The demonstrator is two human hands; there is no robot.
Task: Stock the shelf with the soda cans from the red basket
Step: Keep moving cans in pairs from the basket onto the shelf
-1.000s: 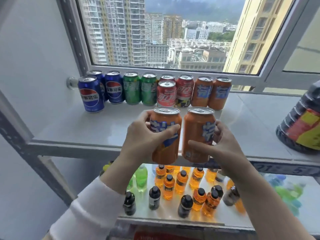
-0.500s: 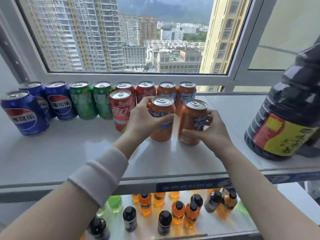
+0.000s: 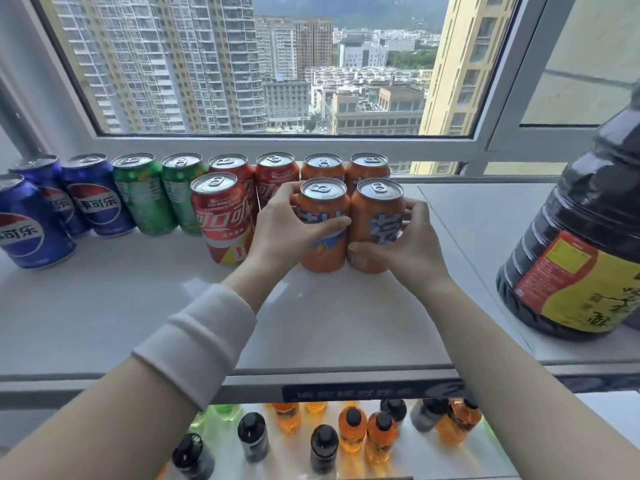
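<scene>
A white shelf point(image 3: 138, 306) runs left to right below a window point(image 3: 311, 143). At its right end stands a big dark jug point(image 3: 581, 244) with a red and yellow label. Along the far edge is a row of upright soda cans: blue cans point(image 3: 93, 195) on the left, then green cans point(image 3: 145, 195), red cans point(image 3: 273, 178) and orange ones on the right. One more blue can point(image 3: 27, 226) and one more red can point(image 3: 221, 220) stand nearer, in front of that row.

Just right of the near red can, the left orange can point(image 3: 325, 258) and the right orange can point(image 3: 379, 209) stand side by side and touching, directly in front of the far orange pair. Both are orange with blue lettering turned toward the near side. They stand upright on the shelf, long axis vertical, silver pull-tab lids up.

The left hand point(image 3: 287, 230) wraps the left orange can, fingers curled across its front. The right hand point(image 3: 405, 247) grips the right orange can from the right, thumb low on its front and fingers behind.

On a lower shelf, small bottles point(image 3: 353, 431) with black caps stand in rows.
</scene>
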